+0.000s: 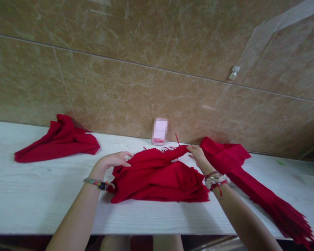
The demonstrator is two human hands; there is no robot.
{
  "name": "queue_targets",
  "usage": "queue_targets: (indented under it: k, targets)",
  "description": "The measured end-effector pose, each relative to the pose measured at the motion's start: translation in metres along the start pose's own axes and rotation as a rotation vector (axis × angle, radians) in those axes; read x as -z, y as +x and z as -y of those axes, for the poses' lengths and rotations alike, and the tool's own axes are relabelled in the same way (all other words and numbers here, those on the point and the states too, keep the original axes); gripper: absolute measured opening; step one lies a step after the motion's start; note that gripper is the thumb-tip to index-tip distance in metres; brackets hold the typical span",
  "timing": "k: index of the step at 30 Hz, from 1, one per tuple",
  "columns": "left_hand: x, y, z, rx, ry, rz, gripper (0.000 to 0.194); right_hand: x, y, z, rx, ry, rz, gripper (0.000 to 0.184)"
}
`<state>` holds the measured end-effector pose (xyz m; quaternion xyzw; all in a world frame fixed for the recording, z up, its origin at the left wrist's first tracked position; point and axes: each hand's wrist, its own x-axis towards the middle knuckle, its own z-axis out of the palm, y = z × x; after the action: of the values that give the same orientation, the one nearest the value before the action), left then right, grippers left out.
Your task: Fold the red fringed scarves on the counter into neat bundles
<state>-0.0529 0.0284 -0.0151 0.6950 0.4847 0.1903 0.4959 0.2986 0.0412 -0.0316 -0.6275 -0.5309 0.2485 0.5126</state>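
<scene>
A crumpled piece of red cloth with a ragged, thready upper edge lies on the white table in front of me. My right hand pinches its upper right corner between thumb and fingers, drawing that strip out to the right. At the upper left edge of the cloth is my left hand, its thumb and fingers apart, the tips touching the fabric. A few loose red threads stick up along the top edge, one of them standing upright near my right hand.
A folded red cloth lies at the left by the wall. At the right, a red stack of cut strips reaches the front edge. A phone with a blurred screen leans against the tiled wall. A small white figure sticks on the wall.
</scene>
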Motion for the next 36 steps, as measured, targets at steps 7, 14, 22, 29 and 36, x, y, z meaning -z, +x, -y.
queue_targets:
  k: [7,14,22,29,36]
  targets:
    - [-0.001,0.005,-0.002,-0.038,0.069,-0.055,0.034,-0.009,-0.001,-0.001,0.123,-0.268,-0.108,0.016]
    - [-0.010,0.023,-0.001,-0.230,0.141,-0.249,0.028,-0.083,-0.015,0.062,0.532,-0.664,0.478,0.041]
    - [-0.018,0.019,-0.012,-0.537,0.301,-0.198,0.029,-0.093,0.008,0.083,0.679,-0.711,0.729,0.013]
    - [-0.025,0.019,-0.013,-0.513,0.250,-0.168,0.045,-0.038,0.010,0.084,0.495,-0.566,0.428,0.022]
    - [-0.057,-0.003,-0.026,-0.441,0.443,0.115,0.068,0.002,-0.067,0.043,0.355,-0.758,0.710,0.083]
